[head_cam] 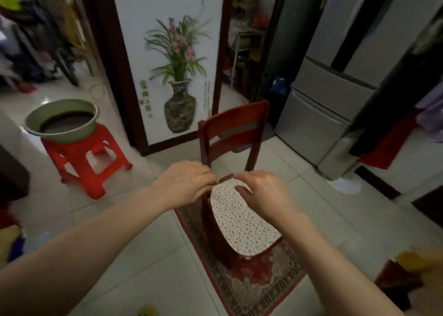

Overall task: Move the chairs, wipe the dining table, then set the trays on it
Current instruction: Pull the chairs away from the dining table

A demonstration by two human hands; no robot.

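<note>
reaching down over a wooden chair (230, 148), both hands meet at the back edge of its seat. the head view, the only one, looks down on the chair, which stands on a patterned rug (259, 279) on the tiled floor, its back towards a framed flower picture (175, 76) and its spotted cushion (242, 222) facing up.

the left hand (184, 184) has its fingers curled at the rear left corner of the seat, by the back post; it seems to pinch a thin dark strip that runs along the cushion's back edge, perhaps a tie, though blur makes this unsure. the right hand (261, 193) hovers just over the cushion with fingers bent and thumb apart, its fingertips touching the other end of that strip; whether it really grips is hard to tell. the two hands working so close together suggests fixing or straightening the cushion rather than lifting the chair.

to the left a red stool (88, 162) carries a green basin (62, 121) of dark liquid, well apart from the chair. a grey fridge (323, 105) stands to the right.

no worktop or trays are in view, so the task seems at its first step, with the chair moved clear and the wiping not yet begun.
</note>
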